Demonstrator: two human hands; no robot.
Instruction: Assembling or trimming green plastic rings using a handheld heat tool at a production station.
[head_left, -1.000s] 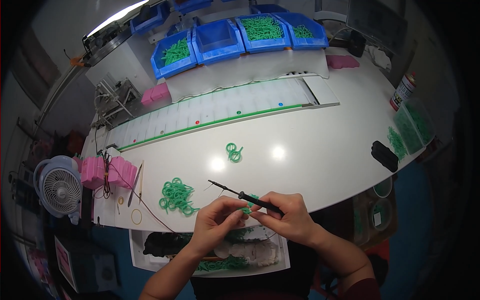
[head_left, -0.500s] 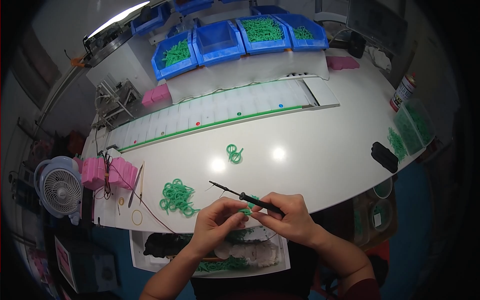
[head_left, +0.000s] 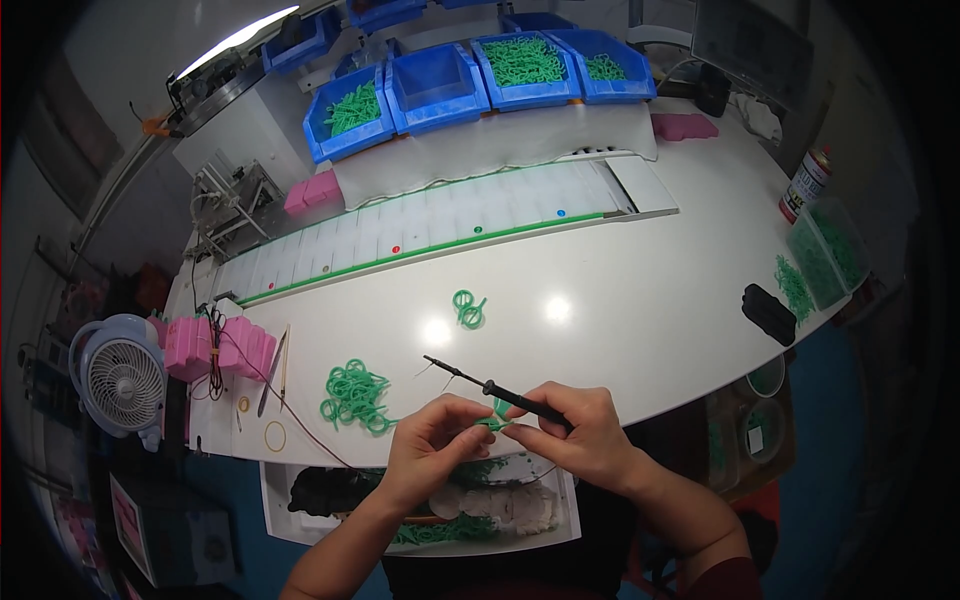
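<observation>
Close to the table's near edge, my left hand pinches a small green plastic piece between thumb and fingertips. My right hand meets it from the other side, its fingertips at the same piece. Across the right fingers lies a slim black-handled tool with a thin rod pointing up and to the left; fine pale strands hang from the rod. Its exact kind is unclear. Left of my hands lies a pile of green rings with stems. A couple of similar green rings lie farther out.
A white strip with a green edge crosses the table, below blue bins, some holding green parts. An open drawer sits beneath my forearms. Pink blocks and a fan stand left; a clear tub stands right.
The tool's rod has tilted slightly upward and shifted a little right. Both hands keep nearly the same place and grip.
</observation>
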